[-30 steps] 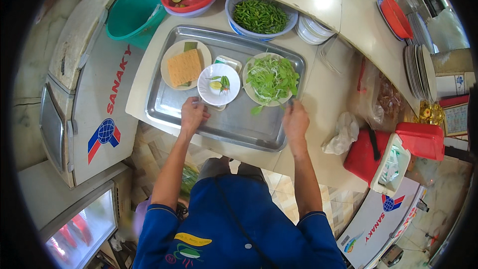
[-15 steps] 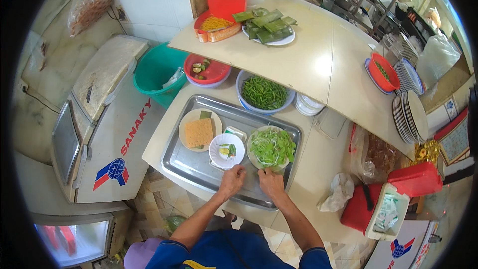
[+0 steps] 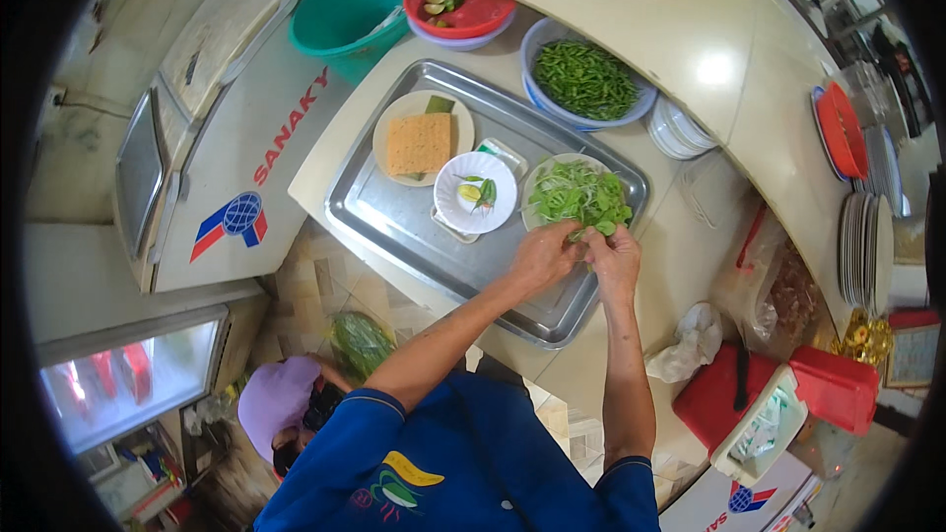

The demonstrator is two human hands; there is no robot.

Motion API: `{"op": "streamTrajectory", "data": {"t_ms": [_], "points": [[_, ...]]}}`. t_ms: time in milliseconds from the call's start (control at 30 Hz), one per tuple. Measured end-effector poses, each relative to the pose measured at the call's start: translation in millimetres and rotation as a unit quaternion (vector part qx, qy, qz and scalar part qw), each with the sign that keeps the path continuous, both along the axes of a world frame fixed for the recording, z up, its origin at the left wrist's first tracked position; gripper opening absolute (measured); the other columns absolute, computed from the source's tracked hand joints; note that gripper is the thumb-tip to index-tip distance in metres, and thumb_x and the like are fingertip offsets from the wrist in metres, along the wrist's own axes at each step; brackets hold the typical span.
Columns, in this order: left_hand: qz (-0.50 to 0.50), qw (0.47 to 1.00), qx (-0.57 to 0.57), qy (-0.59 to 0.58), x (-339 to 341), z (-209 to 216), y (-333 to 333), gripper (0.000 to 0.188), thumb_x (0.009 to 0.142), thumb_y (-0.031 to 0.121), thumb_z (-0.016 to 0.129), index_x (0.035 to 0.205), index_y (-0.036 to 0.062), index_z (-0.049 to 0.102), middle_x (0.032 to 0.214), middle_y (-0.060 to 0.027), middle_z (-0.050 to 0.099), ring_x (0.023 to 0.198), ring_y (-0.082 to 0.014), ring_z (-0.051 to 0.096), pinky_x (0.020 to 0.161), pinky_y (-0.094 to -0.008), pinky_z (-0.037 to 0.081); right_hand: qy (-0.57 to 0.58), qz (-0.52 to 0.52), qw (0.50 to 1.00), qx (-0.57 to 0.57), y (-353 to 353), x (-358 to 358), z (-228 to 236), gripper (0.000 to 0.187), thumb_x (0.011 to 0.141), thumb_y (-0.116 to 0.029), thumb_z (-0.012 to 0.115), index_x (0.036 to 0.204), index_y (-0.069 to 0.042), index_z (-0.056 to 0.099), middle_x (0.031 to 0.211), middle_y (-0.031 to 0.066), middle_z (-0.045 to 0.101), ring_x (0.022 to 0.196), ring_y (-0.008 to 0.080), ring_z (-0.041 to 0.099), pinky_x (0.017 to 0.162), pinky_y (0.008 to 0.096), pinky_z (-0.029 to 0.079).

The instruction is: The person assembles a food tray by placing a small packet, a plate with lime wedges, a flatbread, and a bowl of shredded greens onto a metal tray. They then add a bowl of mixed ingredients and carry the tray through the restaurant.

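Observation:
Both my hands meet at the near edge of a pale plate (image 3: 533,218) heaped with leafy greens (image 3: 579,193). My left hand (image 3: 549,256) has its fingers closed at the leaves, partly hidden by the hand itself. Beside it my right hand (image 3: 615,254) pinches a sprig of the greens. The plate sits on a metal tray (image 3: 394,247). Left of it, a white bowl (image 3: 451,207) holds a lime piece (image 3: 469,193) and green chillies (image 3: 485,193). Farther left, a porous tan square slab (image 3: 419,144) rests on another plate (image 3: 463,124).
Behind the tray are a bowl of green chillies (image 3: 585,81), a red basin with limes (image 3: 480,10) and a green tub (image 3: 345,10). A raised counter (image 3: 749,30) curves over the right. A red cooler box (image 3: 724,399) stands right; a person in purple (image 3: 279,399) is low left.
My left hand has moved right, from beside the white bowl to the greens, next to my right hand. The view has tilted down, showing more of the person at lower left.

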State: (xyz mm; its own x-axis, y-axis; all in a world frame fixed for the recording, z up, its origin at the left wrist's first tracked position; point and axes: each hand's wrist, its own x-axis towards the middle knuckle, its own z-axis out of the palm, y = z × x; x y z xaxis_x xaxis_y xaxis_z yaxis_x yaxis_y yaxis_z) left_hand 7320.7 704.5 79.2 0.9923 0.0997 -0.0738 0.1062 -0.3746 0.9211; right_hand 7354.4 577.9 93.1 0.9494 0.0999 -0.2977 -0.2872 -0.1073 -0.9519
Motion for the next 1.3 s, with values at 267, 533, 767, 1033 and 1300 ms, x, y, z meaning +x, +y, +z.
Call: {"op": "streamTrajectory", "data": {"t_ms": [267,533,767,1033,1300], "points": [[0.000,0.995,0.068,-0.072,6,-9,1,0.017,0.075,0.005,0.059,0.091,0.0028,0.063,0.079,-0.0164,0.061,0.069,-0.0326,0.060,0.062,-0.0390,0.047,-0.032,0.076,0.993,-0.085,0,11,3,0.011,0.079,-0.009,0.061,0.087,-0.001,0.059,0.068,0.0048,0.059,0.054,0.0099,0.053,0.049,0.0255,0.043],[-0.040,0.982,0.166,-0.078,4,-4,3,0.007,0.074,0.009,0.056,0.079,0.0048,0.056,0.074,-0.0136,0.056,0.066,-0.0334,0.058,0.059,-0.0426,0.046,-0.247,0.181,0.898,-0.316,-6,11,4,0.010,0.073,-0.004,0.059,0.082,-0.003,0.057,0.068,0.0153,0.059,0.057,0.0258,0.059,0.052,0.0339,0.046],[-0.041,0.979,0.178,-0.094,4,-11,6,0.010,0.074,0.007,0.056,0.083,0.0046,0.057,0.073,-0.0150,0.056,0.069,-0.0346,0.058,0.059,-0.0426,0.045,-0.285,0.132,0.862,-0.398,-8,26,8,0.012,0.071,-0.005,0.058,0.083,-0.001,0.056,0.076,0.0179,0.059,0.067,0.0364,0.059,0.061,0.0424,0.048],[0.065,0.992,0.108,-0.030,0,-8,13,0.023,0.076,0.006,0.059,0.098,0.0009,0.056,0.081,-0.0215,0.060,0.075,-0.0384,0.059,0.066,-0.0438,0.046,-0.382,0.062,0.862,-0.327,4,39,23,0.018,0.074,-0.008,0.063,0.090,-0.002,0.057,0.086,0.0138,0.057,0.072,0.0314,0.059,0.061,0.0397,0.048],[0.029,0.992,0.104,0.069,-14,-4,20,0.026,0.077,0.009,0.059,0.101,-0.0002,0.053,0.076,-0.0223,0.061,0.073,-0.0378,0.061,0.063,-0.0442,0.046,-0.431,0.132,0.811,-0.372,2,31,21,0.032,0.073,-0.013,0.068,0.100,-0.001,0.058,0.102,0.0169,0.056,0.086,0.0325,0.057,0.071,0.0387,0.048]]}}
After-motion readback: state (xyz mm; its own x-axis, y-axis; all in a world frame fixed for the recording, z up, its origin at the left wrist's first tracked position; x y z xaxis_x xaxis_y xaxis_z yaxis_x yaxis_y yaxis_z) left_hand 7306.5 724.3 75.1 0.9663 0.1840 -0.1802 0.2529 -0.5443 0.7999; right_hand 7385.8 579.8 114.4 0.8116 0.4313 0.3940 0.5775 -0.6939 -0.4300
